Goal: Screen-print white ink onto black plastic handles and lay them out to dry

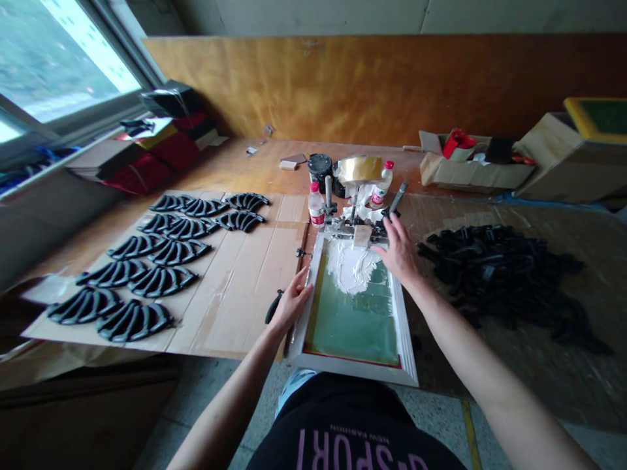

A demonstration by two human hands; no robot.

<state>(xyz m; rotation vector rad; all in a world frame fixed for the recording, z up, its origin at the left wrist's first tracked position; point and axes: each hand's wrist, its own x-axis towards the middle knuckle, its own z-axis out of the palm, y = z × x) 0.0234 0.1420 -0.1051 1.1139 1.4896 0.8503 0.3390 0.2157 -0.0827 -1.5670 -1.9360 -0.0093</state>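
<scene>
A silk-screen printing frame with a pale rim and green mesh lies in front of me. Thick white ink is spread over the mesh's far end. My left hand is at the frame's left side, fingers stretched out towards its rim; its thumb is hard to make out. Over the far right corner, my right hand has its fingers apart, close to a wooden block and the metal clamp that holds the frame. A black curved piece lies beside my left wrist.
Rows of black fan-shaped parts lie on cardboard at left. A heap of black parts is at right. Behind the clamp stand red-capped bottles, a black tub and a tape roll. An open box stands far right.
</scene>
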